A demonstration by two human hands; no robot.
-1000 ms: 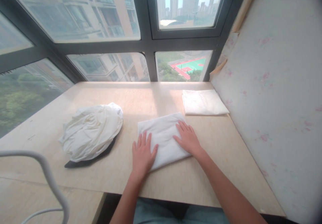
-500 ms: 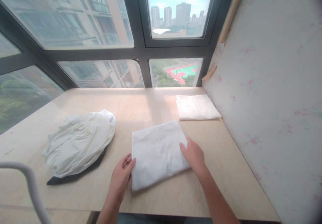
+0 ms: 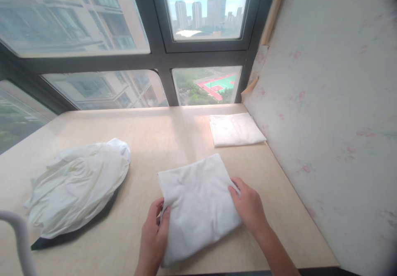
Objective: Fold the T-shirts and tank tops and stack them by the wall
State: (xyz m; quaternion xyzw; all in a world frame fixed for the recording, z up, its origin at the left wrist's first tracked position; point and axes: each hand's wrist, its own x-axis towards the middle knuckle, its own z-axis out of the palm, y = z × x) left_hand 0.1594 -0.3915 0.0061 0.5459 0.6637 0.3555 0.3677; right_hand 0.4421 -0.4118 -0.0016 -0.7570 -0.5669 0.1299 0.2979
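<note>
A folded white cloth point(image 3: 201, 210) lies before me on the pale wooden tabletop, its surface slightly creased and its near part close to the table's front edge. My left hand point(image 3: 156, 230) pinches its left side, thumb on top and fingers curled underneath. At the right side, my right hand point(image 3: 248, 203) grips the cloth the same way, with the thumb on top; that edge lifts a little. The fingertips under the cloth are hidden. What kind of cloth item it is cannot be made out.
Another folded white cloth point(image 3: 237, 130) lies at the back right by the flowered wall point(image 3: 335, 114). To the left, a crumpled white cloth point(image 3: 80, 185) rests on something flat and black point(image 3: 74, 238). A curved white tube point(image 3: 18, 234) stands at the left front. Dark-framed windows point(image 3: 161, 61) close off the back.
The held cloth has come nearer to me, and its sides are now pinched and slightly raised. Both hands have moved with it. The view has shifted a little to the right.
</note>
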